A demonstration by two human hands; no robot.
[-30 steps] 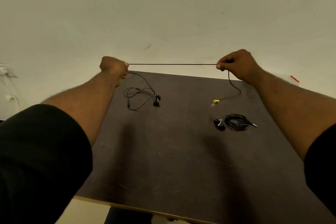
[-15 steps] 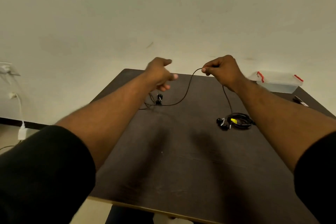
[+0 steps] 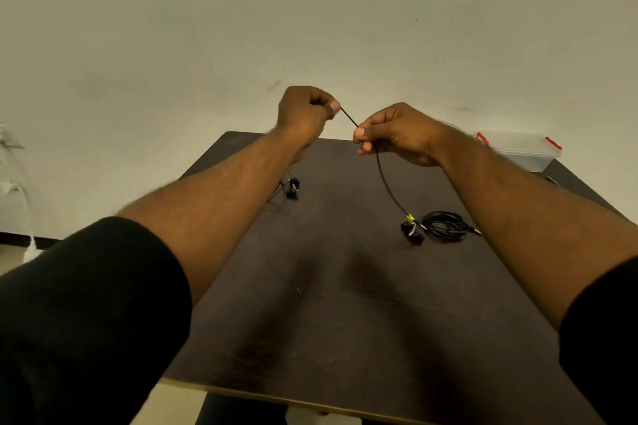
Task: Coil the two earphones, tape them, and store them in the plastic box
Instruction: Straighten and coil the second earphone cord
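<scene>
Both hands are raised above the far half of the dark bench (image 3: 345,321), close together, each pinching the same black earphone cable (image 3: 386,183). The left hand (image 3: 303,112) has its fingers curled into a fist, and its grip on the cable is between thumb and forefinger, where the wire comes out at the thumb tip. A short, straight stretch of cable runs down and to the right from there to the right hand (image 3: 397,134), which pinches it between thumb and fingertips with the other fingers curled beneath. Below the right hand the cable hangs in a gentle curve down to a small yellow tag (image 3: 410,217) on the wire, just beside the second earphone. That second earphone (image 3: 443,226) lies on the right side of the bench as a flat coil, its two black earbuds (image 3: 412,232) at the left edge of the coil and its plug pointing right. Under the left forearm, on the left side of the bench, the earbuds of the held earphone (image 3: 292,187) rest on the surface with a bit of loose wire; the rest is hidden by the arm. A clear plastic box (image 3: 518,150) with red clips on its lid sits at the far right corner of the bench, well apart from both hands. Black sleeves (image 3: 86,321) cover the upper arms. White chargers (image 3: 10,187) are plugged into the wall at the far left.
</scene>
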